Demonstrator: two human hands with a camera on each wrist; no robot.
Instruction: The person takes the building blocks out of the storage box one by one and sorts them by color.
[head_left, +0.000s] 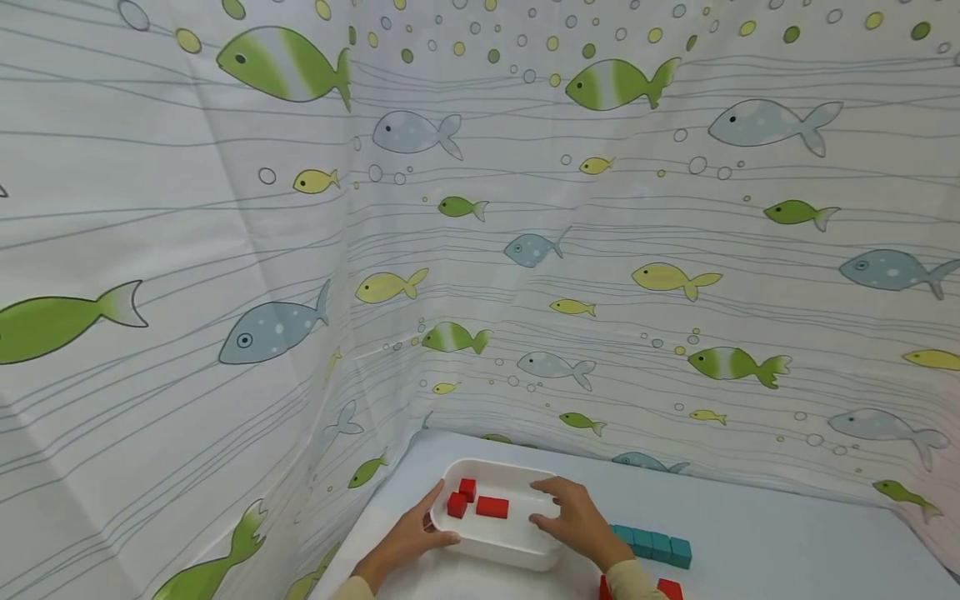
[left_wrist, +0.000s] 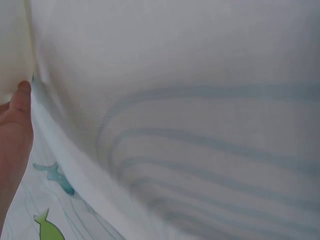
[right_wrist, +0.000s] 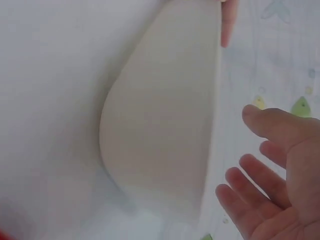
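Observation:
A white tray (head_left: 517, 554) with rounded corners lies on the table at the lower middle of the head view. Inside it are two red cubes (head_left: 457, 505) and a longer red block (head_left: 492, 507). My left hand (head_left: 408, 529) holds the tray at its left end, thumb along the near wall and fingers by the left side. Over the tray's right end hovers my right hand (head_left: 573, 518), thumb and fingers apart with nothing between them. The right wrist view shows this hand (right_wrist: 280, 175) beside the tray's rim, fingers loosely bent.
A row of teal blocks (head_left: 651, 543) stands right of the tray, partly behind the right forearm. More red blocks (head_left: 670, 589) sit near the right sleeve at the bottom edge. A fish-patterned curtain (head_left: 480, 275) closes in the white table (head_left: 780, 542) at the back and left.

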